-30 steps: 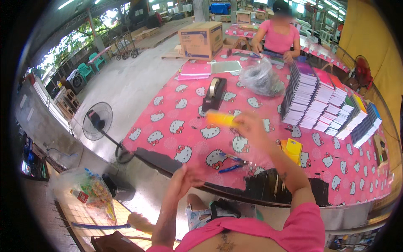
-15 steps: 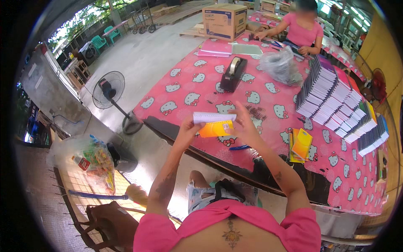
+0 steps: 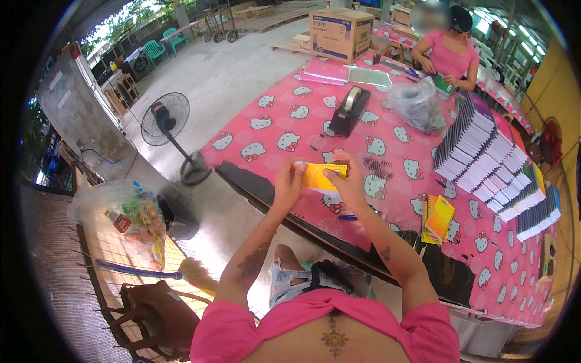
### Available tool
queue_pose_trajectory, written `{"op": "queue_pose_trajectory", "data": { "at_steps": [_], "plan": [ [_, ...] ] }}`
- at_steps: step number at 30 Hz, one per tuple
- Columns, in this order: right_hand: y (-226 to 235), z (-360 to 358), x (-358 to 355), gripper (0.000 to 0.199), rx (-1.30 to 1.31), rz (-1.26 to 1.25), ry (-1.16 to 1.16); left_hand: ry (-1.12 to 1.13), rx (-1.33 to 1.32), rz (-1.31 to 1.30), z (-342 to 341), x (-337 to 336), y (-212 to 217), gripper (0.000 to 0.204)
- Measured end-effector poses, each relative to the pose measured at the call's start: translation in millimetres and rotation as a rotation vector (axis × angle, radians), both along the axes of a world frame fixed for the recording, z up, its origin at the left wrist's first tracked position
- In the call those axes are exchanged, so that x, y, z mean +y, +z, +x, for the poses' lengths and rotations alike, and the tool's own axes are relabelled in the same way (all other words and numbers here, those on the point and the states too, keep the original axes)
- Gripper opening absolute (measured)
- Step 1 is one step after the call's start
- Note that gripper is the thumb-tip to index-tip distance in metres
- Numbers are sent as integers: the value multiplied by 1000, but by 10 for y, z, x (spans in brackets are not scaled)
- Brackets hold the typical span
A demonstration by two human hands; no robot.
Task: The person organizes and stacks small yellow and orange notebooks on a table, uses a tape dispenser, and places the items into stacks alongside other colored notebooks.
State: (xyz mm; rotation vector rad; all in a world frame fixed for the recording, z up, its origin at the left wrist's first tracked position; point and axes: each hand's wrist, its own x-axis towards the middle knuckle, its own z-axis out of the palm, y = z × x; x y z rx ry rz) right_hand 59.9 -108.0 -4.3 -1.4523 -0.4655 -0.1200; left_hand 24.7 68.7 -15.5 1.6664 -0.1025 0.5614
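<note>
Above the near edge of the table, both my hands grip a small yellow-orange spiral notebook (image 3: 316, 175). My left hand (image 3: 288, 184) pinches its left end, and my right hand (image 3: 351, 187) closes on the right end with the thumb on the cover. The binding coil runs along the top edge, and a strip of white paper shows beneath the cover. Loose black coils (image 3: 378, 168) lie on the table beyond my right hand. A blue-handled tool (image 3: 348, 217), partly hidden by my right forearm, lies nearer to me.
Yellow notebooks (image 3: 440, 219) lie to the right, before tall notebook stacks (image 3: 484, 163). Farther back are a tape dispenser (image 3: 349, 112), a plastic bag (image 3: 417, 104) and a carton (image 3: 341, 35). Across the table, a person (image 3: 452, 51) handles a green notebook. A fan (image 3: 166, 121) stands left.
The notebook's white page, raised at the top before, has gone from there, and the yellow cover now lies uppermost with its coil away from me. The co-worker now has a green notebook in hand.
</note>
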Motion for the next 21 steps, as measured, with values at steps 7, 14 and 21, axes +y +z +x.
{"op": "queue_pose_trajectory", "data": {
  "at_steps": [7, 14, 21],
  "plan": [
    [-411, -57, 85, 54, 38, -16, -41, -79, -140, -111, 12, 41, -252, 34],
    [-317, -65, 405, 50, 86, -8, -30, -58, 140, -52, 16, 330, -393, 40],
    [-395, 17, 615, 34, 212, -93, 2, -29, 132, 172, 85, 625, -389, 24]
  ]
}}
